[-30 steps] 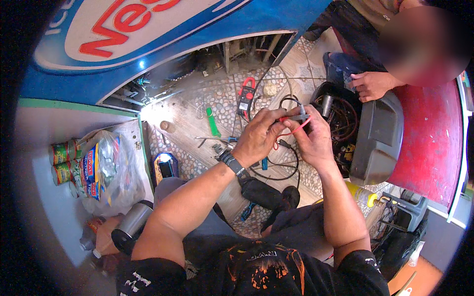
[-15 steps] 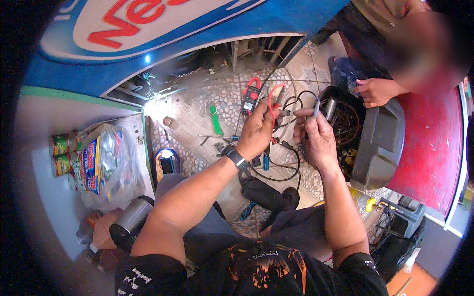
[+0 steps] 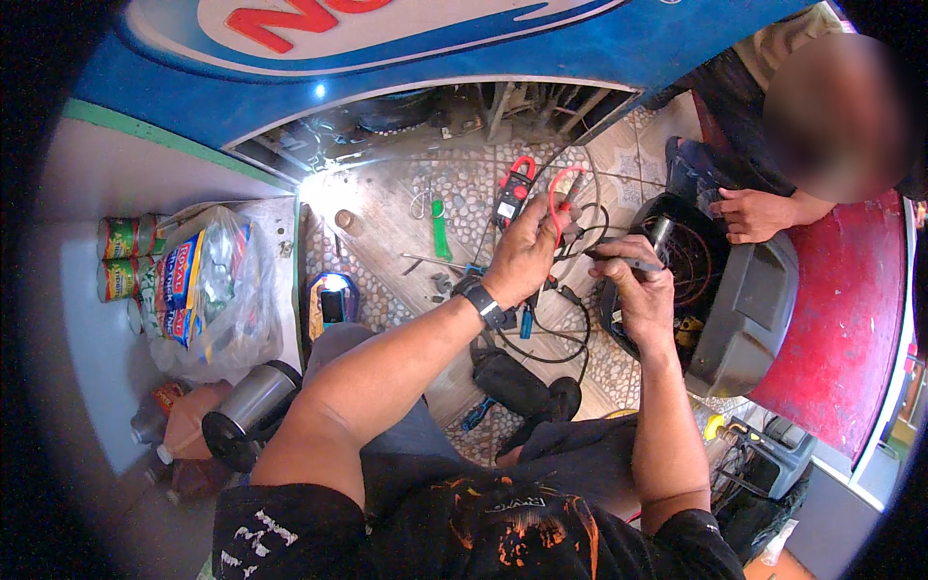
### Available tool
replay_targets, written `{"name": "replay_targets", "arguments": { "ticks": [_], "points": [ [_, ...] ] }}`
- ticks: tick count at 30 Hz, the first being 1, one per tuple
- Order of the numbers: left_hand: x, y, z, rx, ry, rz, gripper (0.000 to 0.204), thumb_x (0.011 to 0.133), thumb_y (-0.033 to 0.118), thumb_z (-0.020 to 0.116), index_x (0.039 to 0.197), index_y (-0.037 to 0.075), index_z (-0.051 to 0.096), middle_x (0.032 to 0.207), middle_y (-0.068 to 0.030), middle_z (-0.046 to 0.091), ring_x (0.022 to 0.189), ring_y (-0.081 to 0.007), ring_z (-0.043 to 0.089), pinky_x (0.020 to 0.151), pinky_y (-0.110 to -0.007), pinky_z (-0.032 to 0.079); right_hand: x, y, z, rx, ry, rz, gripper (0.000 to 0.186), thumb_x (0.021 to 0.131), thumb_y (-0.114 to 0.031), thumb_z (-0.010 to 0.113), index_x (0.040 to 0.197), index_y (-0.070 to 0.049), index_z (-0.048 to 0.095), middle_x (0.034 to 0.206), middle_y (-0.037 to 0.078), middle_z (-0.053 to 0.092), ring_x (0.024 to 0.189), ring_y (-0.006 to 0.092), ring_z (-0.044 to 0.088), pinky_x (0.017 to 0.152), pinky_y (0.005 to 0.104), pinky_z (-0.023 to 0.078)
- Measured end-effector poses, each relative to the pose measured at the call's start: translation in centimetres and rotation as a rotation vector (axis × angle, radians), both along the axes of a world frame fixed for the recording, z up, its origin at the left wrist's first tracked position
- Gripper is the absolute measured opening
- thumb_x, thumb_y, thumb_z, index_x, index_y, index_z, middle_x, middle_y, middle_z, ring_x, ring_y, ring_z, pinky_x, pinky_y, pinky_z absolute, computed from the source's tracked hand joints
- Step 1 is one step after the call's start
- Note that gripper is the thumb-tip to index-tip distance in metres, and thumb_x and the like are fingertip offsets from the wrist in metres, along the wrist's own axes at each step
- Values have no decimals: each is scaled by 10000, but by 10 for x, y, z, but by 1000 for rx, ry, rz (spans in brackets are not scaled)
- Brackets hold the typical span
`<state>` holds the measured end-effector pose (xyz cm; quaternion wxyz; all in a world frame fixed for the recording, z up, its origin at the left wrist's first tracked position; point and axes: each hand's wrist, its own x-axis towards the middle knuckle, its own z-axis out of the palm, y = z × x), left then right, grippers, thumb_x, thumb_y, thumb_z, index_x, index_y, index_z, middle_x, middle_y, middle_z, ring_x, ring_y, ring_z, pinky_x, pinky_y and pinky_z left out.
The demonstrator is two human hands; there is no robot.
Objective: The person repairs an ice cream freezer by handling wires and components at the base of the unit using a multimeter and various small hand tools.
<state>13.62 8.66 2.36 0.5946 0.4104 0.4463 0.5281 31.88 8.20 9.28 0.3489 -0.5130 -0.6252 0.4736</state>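
Note:
My left hand (image 3: pixel 527 246) is closed round a red test lead (image 3: pixel 554 193), which loops up from the fingers. A dark cord runs at its fingertips toward my right hand (image 3: pixel 643 295). The right hand pinches a slim dark stick-like piece (image 3: pixel 628 261) between thumb and fingers; its kind is unclear. Just beyond my left hand a red and black clamp meter (image 3: pixel 514 193) lies on the floor. A black cable (image 3: pixel 586 324) curls below both hands. To the right of my right hand stands an opened appliance housing (image 3: pixel 749 300) with a metal cylinder (image 3: pixel 661 230) and wires inside.
A blue cabinet (image 3: pixel 435 58) with an open base stands ahead, a bright light at its left corner. A green strip (image 3: pixel 439 230) and a screwdriver (image 3: pixel 440 263) lie on the floor. At left is a plastic bag (image 3: pixel 227 300). Another person's hand (image 3: pixel 759 215) rests by the housing.
The view has shifted, so the scene sits slightly lower and farther right. My right hand has turned, and its slim piece now points sideways toward my left hand instead of upward.

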Motion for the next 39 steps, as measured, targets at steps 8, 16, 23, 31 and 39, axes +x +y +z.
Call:
{"name": "replay_targets", "arguments": {
  "ticks": [8,16,23,31,39],
  "points": [
    [1,4,-3,0,-96,35,312,1061,245,490,1309,55,499,1166,-74,648,1043,-156,651,901,-294,532,-22,-12,16,421,-335,70,162,772,51,720,925,11,685,915,113,597,850,253,622,765,332,502],
    [-1,3,-5,11,-93,43,325,1060,230,487,1325,41,490,1177,-95,642,1060,-166,644,929,-311,535,-26,-14,11,530,-296,152,230,751,117,708,946,22,631,919,123,609,813,261,632,740,335,509],
    [1,2,1,-24,-145,32,358,1061,222,482,1369,42,462,1193,-103,637,1058,-186,648,930,-324,535,-26,-16,8,491,-267,104,224,760,116,711,953,28,639,921,127,603,822,261,632,739,330,508],
    [6,0,-1,29,-43,85,353,1059,346,476,1226,42,540,1085,-92,696,964,-188,681,849,-336,528,-24,-15,7,487,-300,126,208,769,93,700,959,16,663,915,121,577,831,271,615,760,336,503],
    [13,-18,17,-56,192,75,333,1061,376,444,1216,107,563,918,-126,669,850,-285,676,774,-389,521,-15,-16,2,483,-328,99,243,740,113,690,958,27,625,948,139,587,834,292,615,759,336,504]
  ]
}}
